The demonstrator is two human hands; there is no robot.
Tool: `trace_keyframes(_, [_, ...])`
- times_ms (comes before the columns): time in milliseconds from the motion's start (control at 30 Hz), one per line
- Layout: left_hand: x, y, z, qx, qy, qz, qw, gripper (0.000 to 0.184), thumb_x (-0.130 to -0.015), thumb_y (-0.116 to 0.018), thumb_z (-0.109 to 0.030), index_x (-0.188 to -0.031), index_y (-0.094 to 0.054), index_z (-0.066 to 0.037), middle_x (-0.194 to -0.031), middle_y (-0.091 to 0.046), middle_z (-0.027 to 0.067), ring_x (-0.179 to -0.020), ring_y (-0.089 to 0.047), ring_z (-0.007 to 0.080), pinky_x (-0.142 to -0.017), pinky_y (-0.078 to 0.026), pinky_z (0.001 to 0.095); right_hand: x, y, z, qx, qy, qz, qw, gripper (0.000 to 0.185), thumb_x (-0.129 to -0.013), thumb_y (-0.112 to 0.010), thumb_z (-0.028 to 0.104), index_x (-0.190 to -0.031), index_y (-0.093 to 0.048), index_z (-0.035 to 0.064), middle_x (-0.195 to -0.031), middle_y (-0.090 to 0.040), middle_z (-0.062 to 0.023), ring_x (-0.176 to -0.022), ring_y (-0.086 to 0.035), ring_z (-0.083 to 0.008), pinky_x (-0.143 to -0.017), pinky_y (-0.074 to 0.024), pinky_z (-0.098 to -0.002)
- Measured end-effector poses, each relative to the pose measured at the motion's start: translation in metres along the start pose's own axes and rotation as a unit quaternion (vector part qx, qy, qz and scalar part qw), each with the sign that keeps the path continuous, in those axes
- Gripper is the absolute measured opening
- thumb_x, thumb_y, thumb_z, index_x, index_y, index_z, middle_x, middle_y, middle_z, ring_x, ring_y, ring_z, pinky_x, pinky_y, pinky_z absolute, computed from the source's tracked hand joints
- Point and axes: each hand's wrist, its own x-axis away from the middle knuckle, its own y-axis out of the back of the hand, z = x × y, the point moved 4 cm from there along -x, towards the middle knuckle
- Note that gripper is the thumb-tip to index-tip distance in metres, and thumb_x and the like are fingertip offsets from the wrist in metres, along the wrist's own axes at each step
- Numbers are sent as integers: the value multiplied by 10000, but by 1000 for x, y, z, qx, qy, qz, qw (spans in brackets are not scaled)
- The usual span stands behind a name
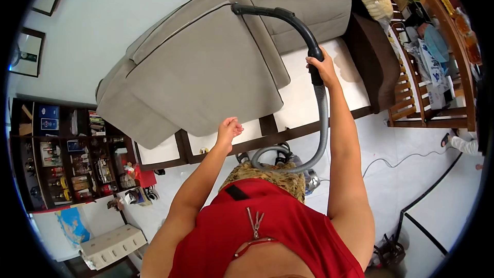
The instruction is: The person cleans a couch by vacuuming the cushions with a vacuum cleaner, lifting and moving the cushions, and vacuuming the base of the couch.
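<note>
My right hand (324, 68) is wrapped around the black handle of a vacuum cleaner wand (288, 18). The wand's far end rests at the top edge of a grey sofa cushion (206, 72). From the handle a grey ribbed hose (322, 123) bends down and loops towards the vacuum cleaner body (311, 181), mostly hidden beside my legs. Near the cushion's lower edge, my left hand (228, 133) hangs with loosely curled fingers and nothing in it. Several grey cushions lie tilted over the white base (301, 113) of the sofa.
A dark sofa armrest (371, 62) and a wooden rack (432, 118) full of items stand at right. At left is a dark shelf unit (64, 139) with bottles and boxes. A thin cord (391, 163) crosses the floor, and part of another person's sleeve (464, 145) shows at far right.
</note>
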Motion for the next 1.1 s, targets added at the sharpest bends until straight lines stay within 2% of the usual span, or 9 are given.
trace_keyframes(333, [-4,7,6,10,21,-17,1000,288,-996,-574,-259,-1190,-533,-50,-893,-618,65,-865,-651,199,-810,-526,347,13,21,-33,21,-28,-17,999,339,-764,-760,191,-1011,-592,30,-762,-596,-40,-635,-616,-143,-595,-509,-295])
trace_keyframes(433, [-6,4,10,20,20,-9,1000,283,-994,-577,-256,-1187,-534,-53,-883,-619,60,-860,-650,195,-815,-525,347,26,41,-57,143,-54,2,988,394,-753,-761,208,-1054,-598,12,-752,-607,-48,-624,-604,-135,-589,-502,-294])
trace_keyframes(500, [-6,3,14,13,33,-10,999,274,-993,-578,-255,-1177,-538,-57,-878,-619,55,-859,-649,192,-818,-523,345,33,62,-90,265,-37,-15,963,563,-678,-782,276,-1149,-628,9,-795,-653,-94,-695,-635,-178,-665,-526,-340])
trace_keyframes(567, [-9,4,15,14,34,-9,999,262,-992,-580,-257,-1161,-543,-61,-875,-619,52,-859,-648,190,-821,-522,342,50,58,-75,361,-10,-28,932,594,-660,-787,302,-1159,-639,18,-799,-662,-102,-722,-642,-194,-697,-531,-351])
trace_keyframes(667, [-10,7,24,28,30,-7,999,248,-987,-586,-261,-1135,-559,-63,-875,-627,50,-849,-652,185,-808,-524,330,59,45,-47,289,3,-70,955,556,-689,-790,282,-1156,-635,23,-802,-638,-75,-715,-603,-149,-686,-506,-319])
trace_keyframes(733, [-13,9,25,38,28,-13,999,250,-982,-594,-262,-1126,-580,-59,-875,-642,53,-827,-660,179,-774,-529,312,61,25,5,244,31,-98,964,524,-711,-791,265,-1147,-630,22,-802,-611,-51,-712,-566,-121,-681,-485,-296])
trace_keyframes(833, [-11,9,23,32,23,-1,999,236,-988,-588,-282,-1096,-552,-75,-883,-623,50,-870,-647,187,-831,-519,340,39,-1,50,199,104,-79,971,500,-730,-790,235,-1145,-623,11,-793,-598,-26,-707,-559,-128,-676,-478,-290])
trace_keyframes(933, [-7,7,20,50,18,-4,999,262,-992,-587,-281,-1134,-556,-62,-895,-626,54,-873,-652,188,-815,-530,332,18,-26,51,210,127,-30,969,485,-740,-790,223,-1140,-619,10,-785,-587,-17,-693,-554,-123,-652,-472,-287])
trace_keyframes(1100, [2,24,18,99,-2,-27,995,269,-995,-593,-276,-1142,-568,-52,-894,-632,55,-855,-658,184,-787,-538,315,36,-20,29,218,98,-38,970,473,-746,-787,208,-1140,-607,19,-771,-570,-9,-652,-546,-104,-598,-457,-281])
